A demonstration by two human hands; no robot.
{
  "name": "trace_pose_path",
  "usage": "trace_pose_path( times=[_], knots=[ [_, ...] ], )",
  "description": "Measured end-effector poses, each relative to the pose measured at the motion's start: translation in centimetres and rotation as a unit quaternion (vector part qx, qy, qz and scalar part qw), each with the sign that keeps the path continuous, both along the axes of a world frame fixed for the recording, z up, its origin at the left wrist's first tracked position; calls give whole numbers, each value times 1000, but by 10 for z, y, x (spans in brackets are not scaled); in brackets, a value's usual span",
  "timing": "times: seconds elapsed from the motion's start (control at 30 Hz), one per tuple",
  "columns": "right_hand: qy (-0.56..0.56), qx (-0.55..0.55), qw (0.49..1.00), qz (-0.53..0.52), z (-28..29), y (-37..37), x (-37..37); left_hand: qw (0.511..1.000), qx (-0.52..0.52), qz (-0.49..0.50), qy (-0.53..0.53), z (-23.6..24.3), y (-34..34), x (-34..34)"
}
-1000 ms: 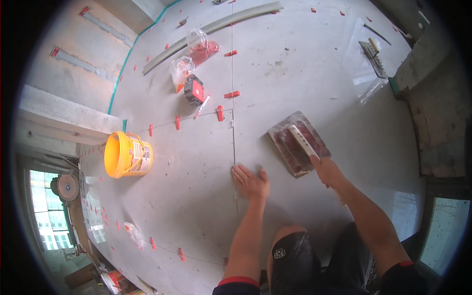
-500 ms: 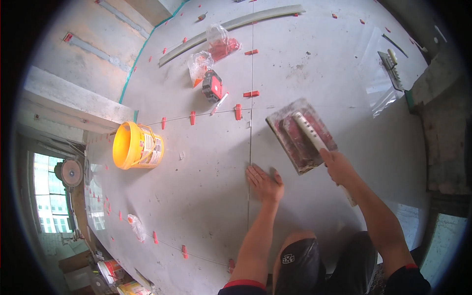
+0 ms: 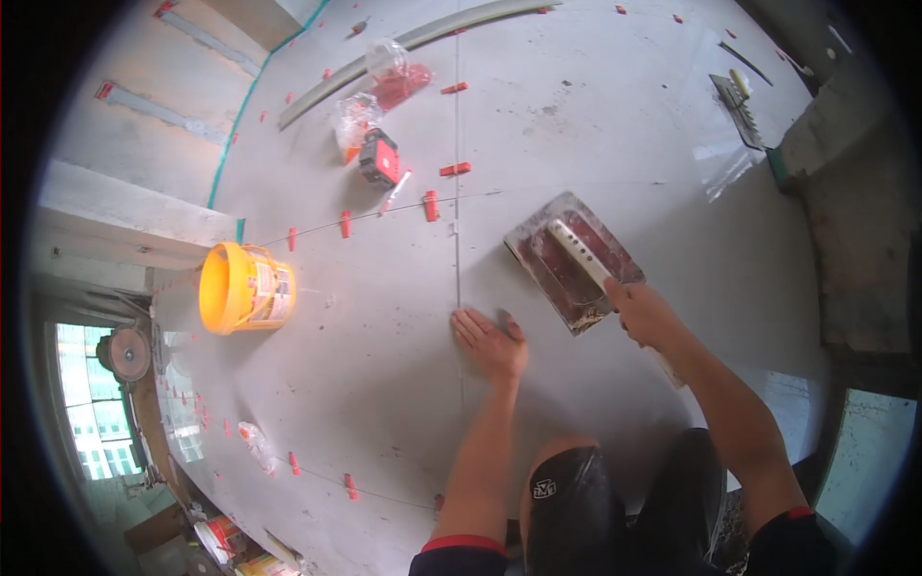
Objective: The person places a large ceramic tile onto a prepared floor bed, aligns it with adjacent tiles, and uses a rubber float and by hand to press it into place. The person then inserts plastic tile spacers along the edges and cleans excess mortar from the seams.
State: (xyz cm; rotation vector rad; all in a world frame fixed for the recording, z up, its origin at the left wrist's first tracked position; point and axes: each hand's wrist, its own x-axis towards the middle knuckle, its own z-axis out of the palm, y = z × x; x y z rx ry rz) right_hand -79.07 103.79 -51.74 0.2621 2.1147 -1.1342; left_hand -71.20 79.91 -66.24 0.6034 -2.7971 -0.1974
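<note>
Float (image 3: 549, 257) gripped in right hand (image 3: 642, 310); left hand (image 3: 494, 349) flattened, palm-down, on tiled floor (image 3: 370, 336).

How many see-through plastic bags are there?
3: a red-filled clear bag by the long pale strip, a second bag by the red-and-black device, and a third bag at the picture's lower left. Others may be hidden.

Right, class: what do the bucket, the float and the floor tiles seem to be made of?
Bucket: probably plastic, smooth, yellow inside and out. Float: perhaps rubber or plastic, dull; greyish smears leave it open. Floor tiles: likely ceramic, polished, as bright reflections near the edges suggest.
</note>
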Motion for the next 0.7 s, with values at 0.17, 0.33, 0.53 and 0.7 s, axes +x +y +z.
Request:
trace_pose_path(
  times=[0.17,0.33,0.53,0.7],
  knots=[
    [192,72,978,-26,34,55,53,1000,-14,5,-6,-4,-11,5],
    [130,234,962,-56,-45,140,83,998,-51,-12,-24,-20,-4,-5],
    [59,292,939,-171,-46,268,216,992,-124,-40,-2,-40,-10,2],
    [-81,259,893,-360,-30,315,375,983,-123,-136,-19,-31,105,9]
  ],
)
